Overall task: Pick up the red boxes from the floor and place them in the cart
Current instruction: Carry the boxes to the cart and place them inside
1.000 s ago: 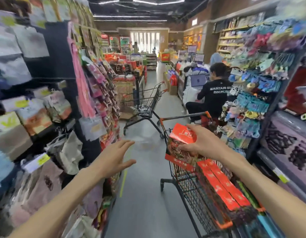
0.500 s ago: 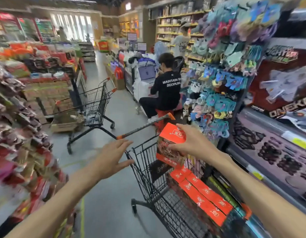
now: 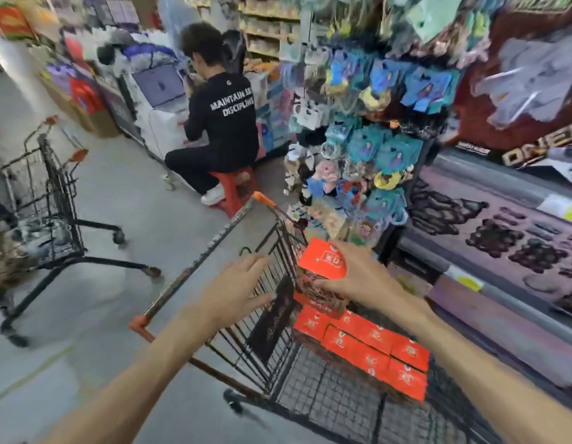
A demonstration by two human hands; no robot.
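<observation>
Right hand (image 3: 358,277): grasps a red box (image 3: 323,262) from its far side, above the cart (image 3: 265,357).
Left hand (image 3: 236,290): empty, fingers spread, over the handle end.
Stacked boxes (image 3: 371,350): along the cart's right side.
Placement: best lowered square beside the stack, then let go.

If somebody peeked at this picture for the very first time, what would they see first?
Probably the bright red cardboard box held in the right hand over the black wire shopping cart, with a row of matching red boxes already lying inside it. Next, the empty left hand spread open above the cart's near edge. Further back, a person in a black shirt sits on a small red plastic stool.
</observation>
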